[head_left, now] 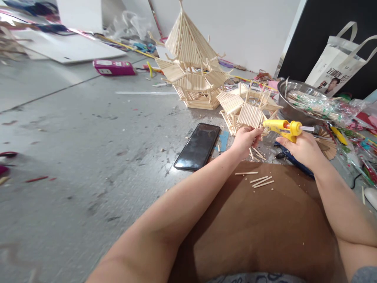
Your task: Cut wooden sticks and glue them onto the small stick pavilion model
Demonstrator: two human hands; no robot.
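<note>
In my right hand [306,149] is a yellow hot glue gun [284,127], its nozzle pointing left and a clear glue stick out of its back. My left hand [246,140] pinches its fingertips together right by the nozzle; whatever is between them is too small to make out. Just behind my left hand stands a small model pavilion [250,112] of pale wooden sticks, without a peaked roof. A taller stick pagoda [194,67] with a pointed roof rises behind it. Short cut sticks [260,181] lie on the brown cloth [265,220] before me.
A black phone [198,146] lies left of my left hand. Dark blue pliers-like handles [297,163] are under my right hand. Behind on the right, a metal bowl [284,104] holds wrapped sticks beside a white bag [332,65]. A magenta box [114,67] sits farther left.
</note>
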